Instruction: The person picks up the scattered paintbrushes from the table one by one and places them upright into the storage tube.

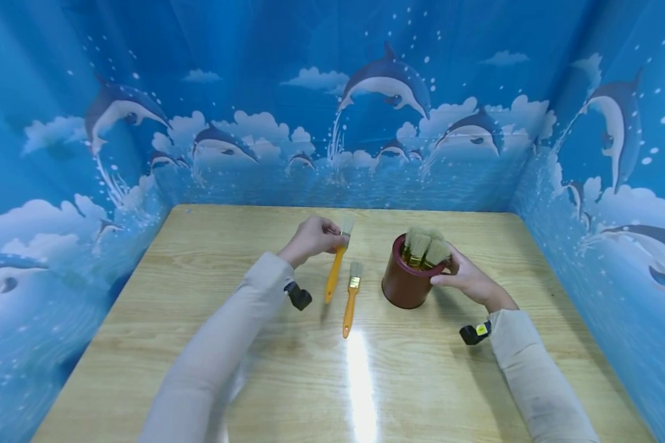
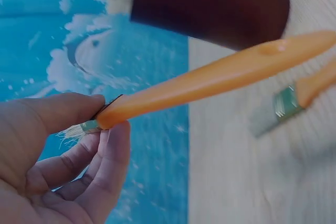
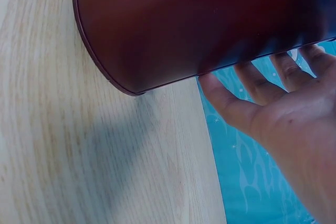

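Thumb and fingers of my left hand point(image 1: 314, 239) pinch a paintbrush point(image 1: 335, 274) near its metal ferrule. Its pale bristles point away, and its orange handle point(image 2: 210, 83) slants down toward me, raised over the table. A second orange-handled paintbrush point(image 1: 350, 307) lies on the tabletop just right of it. Farther right stands a dark red-brown round pot point(image 1: 403, 289) holding several paintbrushes point(image 1: 419, 242), bristles up. My right hand point(image 1: 468, 277) grips the pot's right side near the rim, thumb in front; its fingertips point(image 3: 210, 80) touch the wall in the right wrist view.
Everything is on a light wood-grain table point(image 1: 199, 271). A blue curtain point(image 1: 288, 141) printed with dolphins and clouds stands along the back and both sides. Glare falls on the tabletop in front of the lying brush.
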{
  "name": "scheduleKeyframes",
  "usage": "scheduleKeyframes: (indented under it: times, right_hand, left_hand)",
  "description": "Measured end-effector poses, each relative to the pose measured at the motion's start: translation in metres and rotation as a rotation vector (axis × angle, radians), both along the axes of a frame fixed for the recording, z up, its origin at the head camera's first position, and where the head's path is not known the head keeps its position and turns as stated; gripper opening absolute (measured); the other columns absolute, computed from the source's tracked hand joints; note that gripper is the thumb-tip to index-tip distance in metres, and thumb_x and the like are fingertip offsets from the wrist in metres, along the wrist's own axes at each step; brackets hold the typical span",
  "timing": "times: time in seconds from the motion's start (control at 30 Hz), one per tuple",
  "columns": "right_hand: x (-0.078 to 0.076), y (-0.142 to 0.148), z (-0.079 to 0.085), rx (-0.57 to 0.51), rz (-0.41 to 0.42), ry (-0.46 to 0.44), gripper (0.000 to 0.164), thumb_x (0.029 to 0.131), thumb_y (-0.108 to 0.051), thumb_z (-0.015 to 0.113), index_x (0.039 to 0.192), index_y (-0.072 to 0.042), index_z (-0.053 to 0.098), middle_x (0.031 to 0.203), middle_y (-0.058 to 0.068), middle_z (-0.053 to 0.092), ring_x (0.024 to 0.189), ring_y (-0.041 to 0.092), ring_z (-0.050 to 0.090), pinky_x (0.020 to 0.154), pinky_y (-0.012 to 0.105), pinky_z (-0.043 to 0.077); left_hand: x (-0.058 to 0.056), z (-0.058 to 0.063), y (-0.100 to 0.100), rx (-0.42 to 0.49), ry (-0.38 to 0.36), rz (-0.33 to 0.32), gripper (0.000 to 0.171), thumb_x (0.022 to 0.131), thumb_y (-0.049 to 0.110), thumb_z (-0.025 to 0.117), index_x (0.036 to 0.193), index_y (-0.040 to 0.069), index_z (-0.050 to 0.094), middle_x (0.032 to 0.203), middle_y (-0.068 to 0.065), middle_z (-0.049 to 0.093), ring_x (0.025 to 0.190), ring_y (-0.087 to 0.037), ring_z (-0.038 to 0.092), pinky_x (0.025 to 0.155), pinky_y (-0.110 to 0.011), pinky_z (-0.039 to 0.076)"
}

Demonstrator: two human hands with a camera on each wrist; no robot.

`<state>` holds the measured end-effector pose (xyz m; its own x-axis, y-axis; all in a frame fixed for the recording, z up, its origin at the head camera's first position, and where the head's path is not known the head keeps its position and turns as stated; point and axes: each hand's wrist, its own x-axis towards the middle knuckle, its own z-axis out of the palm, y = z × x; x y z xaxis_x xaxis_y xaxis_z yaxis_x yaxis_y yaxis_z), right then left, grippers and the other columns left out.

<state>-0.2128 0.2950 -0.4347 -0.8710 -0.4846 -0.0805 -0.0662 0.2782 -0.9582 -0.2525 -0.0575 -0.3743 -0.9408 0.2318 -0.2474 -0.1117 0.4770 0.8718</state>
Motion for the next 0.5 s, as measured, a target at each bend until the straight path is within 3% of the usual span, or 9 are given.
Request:
scheduleKeyframes:
  times: [0.17, 0.5]
  right_hand:
    - [0.000, 0.000, 0.000, 0.001, -0.001, -0.003, 0.087, 0.092, -0.012, 0.064, 0.155, -0.018, 0.005, 0.158, 0.012, 0.013, 0.142, 0.035, 0.015, 0.096, 0.012, 0.034]
    - [0.000, 0.000, -0.001, -0.014, 0.002, 0.013, 0.087, 0.091, -0.009, 0.064, 0.155, -0.016, 0.006, 0.158, 0.015, 0.013, 0.141, 0.037, 0.016, 0.096, 0.011, 0.035]
  left_hand:
    - [0.002, 0.016, 0.013, 0.043, 0.050, -0.004, 0.023, 0.087, 0.024, 0.073, 0.099, 0.007, 0.065, 0.094, -0.009, 0.066, 0.082, -0.021, 0.069, 0.070, -0.028, 0.058]
    - [0.009, 0.044, 0.038, 0.161, 0.226, -0.001, 0.024, 0.087, 0.026, 0.072, 0.103, 0.008, 0.068, 0.093, -0.005, 0.069, 0.081, -0.020, 0.069, 0.071, -0.027, 0.057]
